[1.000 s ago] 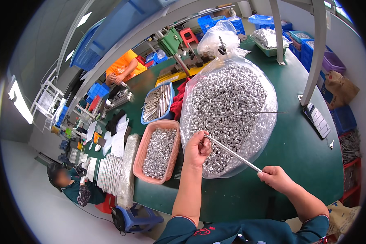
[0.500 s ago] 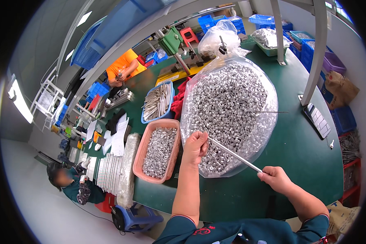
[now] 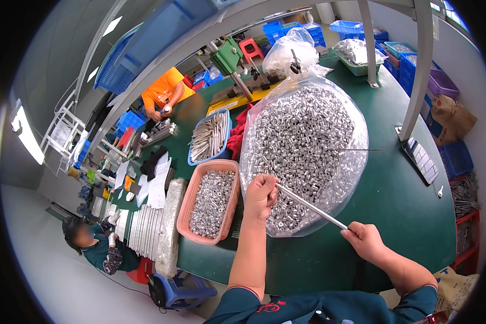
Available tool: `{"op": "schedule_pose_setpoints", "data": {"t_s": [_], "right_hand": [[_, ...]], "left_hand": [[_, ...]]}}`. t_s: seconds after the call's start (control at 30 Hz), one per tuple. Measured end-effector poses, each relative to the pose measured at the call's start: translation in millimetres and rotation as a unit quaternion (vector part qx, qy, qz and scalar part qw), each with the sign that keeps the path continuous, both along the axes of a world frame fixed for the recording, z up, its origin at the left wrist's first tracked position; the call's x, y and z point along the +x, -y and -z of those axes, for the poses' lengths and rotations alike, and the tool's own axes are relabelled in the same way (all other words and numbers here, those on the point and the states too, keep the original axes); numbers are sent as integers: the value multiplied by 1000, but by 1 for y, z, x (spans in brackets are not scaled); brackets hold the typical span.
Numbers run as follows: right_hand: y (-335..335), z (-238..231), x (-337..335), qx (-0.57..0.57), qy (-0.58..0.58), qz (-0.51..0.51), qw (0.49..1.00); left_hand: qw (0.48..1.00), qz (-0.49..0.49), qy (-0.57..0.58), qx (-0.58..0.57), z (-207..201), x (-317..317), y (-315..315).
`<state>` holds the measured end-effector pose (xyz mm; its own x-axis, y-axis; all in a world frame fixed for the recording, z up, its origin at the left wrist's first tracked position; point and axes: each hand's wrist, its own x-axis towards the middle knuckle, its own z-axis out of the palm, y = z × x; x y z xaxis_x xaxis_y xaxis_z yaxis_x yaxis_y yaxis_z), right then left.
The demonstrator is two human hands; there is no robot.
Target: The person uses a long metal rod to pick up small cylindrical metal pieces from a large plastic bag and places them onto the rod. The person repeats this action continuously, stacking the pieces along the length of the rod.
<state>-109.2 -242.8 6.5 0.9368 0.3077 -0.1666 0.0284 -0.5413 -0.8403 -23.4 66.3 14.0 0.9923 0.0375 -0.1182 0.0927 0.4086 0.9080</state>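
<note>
A long silver rod (image 3: 311,206) slants across the near side of a clear plastic bag full of small metal sleeves (image 3: 302,135). At its upper left end, my left hand (image 3: 261,197) is closed with thumb and fingers pinched together. Whether a small part is also between those fingers is hidden. My right hand (image 3: 365,238) grips the rod's lower right end, closed round it above the green tabletop (image 3: 308,264). Left of the bag stands a pink basket (image 3: 183,216) holding more small metal pieces. A thin dark rod (image 3: 362,149) lies over the bag's right part.
A blue basket (image 3: 228,132) of metal rods stands behind the pink one, beside a red cloth (image 3: 236,141). A phone (image 3: 421,161) lies at the right by a shelf post (image 3: 418,81). A green press (image 3: 225,55) stands at the back. Two co-workers are at the left.
My hands and the rod stay nearly in place, with only a slight shift. The co-workers' hands have moved.
</note>
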Motion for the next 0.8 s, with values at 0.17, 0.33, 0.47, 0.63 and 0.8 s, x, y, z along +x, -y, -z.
{"op": "schedule_pose_setpoints", "data": {"t_s": [0.17, 0.33, 0.47, 0.63, 0.8], "right_hand": [[11, 8, 10, 251, -323, -66, 910], [16, 9, 13, 398, -521, -119, 745], [13, 8, 12, 366, -459, -96, 804], [10, 2, 10, 303, -382, -44, 872], [10, -4, 12, 291, -377, -26, 879]], "left_hand": [[997, 46, 42, -51, -3, -3, -5], [982, 119, 124, -81, 2, -4, -11], [986, 136, 75, -64, 5, -3, -3], [986, 156, -1, -64, -7, -3, 8], [957, 55, -75, -274, 4, 7, -11]]}}
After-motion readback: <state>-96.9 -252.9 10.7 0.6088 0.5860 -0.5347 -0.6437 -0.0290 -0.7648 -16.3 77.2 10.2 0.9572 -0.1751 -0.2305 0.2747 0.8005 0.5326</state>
